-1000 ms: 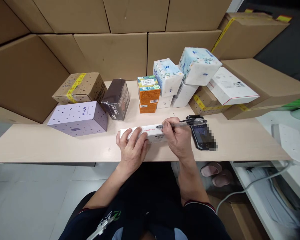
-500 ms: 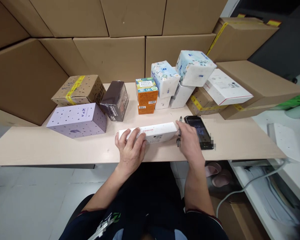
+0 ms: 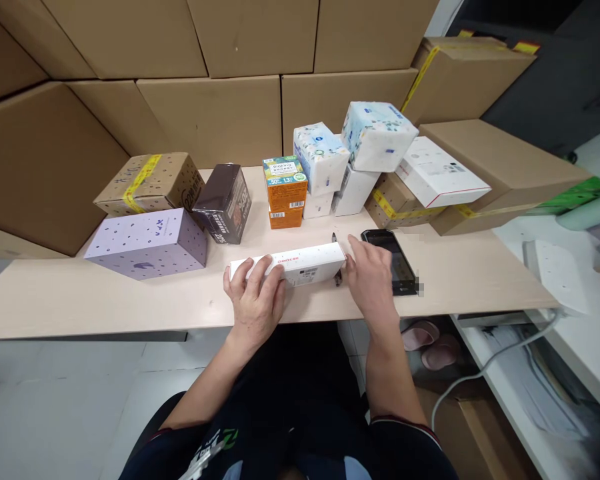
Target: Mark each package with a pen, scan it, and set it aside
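A long narrow white box (image 3: 313,263) with red print and a small dark label lies on the table near its front edge. My left hand (image 3: 257,293) grips the left end of this box, fingers over its top. At the box's right end, my right hand (image 3: 373,277) hovers close by with thumb and forefinger apart, holding nothing. Whether it touches the box, I cannot tell. A pen (image 3: 337,279) lies by that same end, its middle hidden by the box. Just beyond my right hand rests a black phone-like device (image 3: 405,270), partly covered by the fingers.
Across the table (image 3: 145,307) stand a lilac box (image 3: 147,243), a taped brown carton (image 3: 150,183), a dark brown box (image 3: 223,203) and orange boxes (image 3: 286,197). Tissue packs (image 3: 380,137) and a flat white box (image 3: 443,172) are stacked at right. Large cartons (image 3: 210,120) wall the back.
My right hand has stopped writing on the white box and let go of the pen, which now lies at the box's right end. My left hand keeps its grip.
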The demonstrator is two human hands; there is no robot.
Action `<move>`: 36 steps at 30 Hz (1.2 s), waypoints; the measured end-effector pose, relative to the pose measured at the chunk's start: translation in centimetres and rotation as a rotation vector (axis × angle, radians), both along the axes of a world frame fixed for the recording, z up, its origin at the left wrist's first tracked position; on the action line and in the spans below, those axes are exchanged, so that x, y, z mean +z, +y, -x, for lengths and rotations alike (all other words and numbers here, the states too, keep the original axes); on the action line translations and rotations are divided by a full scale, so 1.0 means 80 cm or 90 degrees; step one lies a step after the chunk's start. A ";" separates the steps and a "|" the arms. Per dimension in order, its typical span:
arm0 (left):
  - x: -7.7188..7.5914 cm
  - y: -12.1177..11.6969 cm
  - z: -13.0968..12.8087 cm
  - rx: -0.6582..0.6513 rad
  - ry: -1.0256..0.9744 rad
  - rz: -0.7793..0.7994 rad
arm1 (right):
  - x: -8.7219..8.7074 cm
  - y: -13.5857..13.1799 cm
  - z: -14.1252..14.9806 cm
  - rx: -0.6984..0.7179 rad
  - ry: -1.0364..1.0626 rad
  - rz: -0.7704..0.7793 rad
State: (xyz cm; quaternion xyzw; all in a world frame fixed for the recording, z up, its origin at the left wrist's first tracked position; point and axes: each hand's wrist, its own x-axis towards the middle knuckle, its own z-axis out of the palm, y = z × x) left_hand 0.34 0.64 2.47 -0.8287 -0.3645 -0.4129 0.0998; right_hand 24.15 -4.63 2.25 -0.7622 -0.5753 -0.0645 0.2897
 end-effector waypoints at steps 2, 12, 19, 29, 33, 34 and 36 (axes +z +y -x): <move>0.000 0.000 0.000 0.000 0.005 -0.013 | 0.001 -0.021 -0.002 -0.106 -0.003 -0.033; -0.001 0.001 0.000 0.009 0.013 -0.032 | -0.035 -0.058 -0.029 -0.312 0.070 0.038; 0.001 0.004 -0.001 0.005 -0.005 -0.080 | -0.045 -0.056 -0.034 -0.278 0.092 -0.071; 0.002 0.003 -0.001 0.004 -0.011 -0.061 | 0.003 -0.069 0.044 -0.085 0.128 -0.265; 0.001 0.003 -0.003 0.007 -0.010 -0.064 | 0.019 -0.056 0.082 0.018 0.056 -0.274; 0.001 0.002 -0.004 0.009 -0.010 -0.063 | 0.020 -0.052 0.090 0.029 0.039 -0.278; 0.002 0.002 -0.005 0.018 -0.012 -0.058 | 0.020 -0.045 0.103 0.033 0.009 -0.281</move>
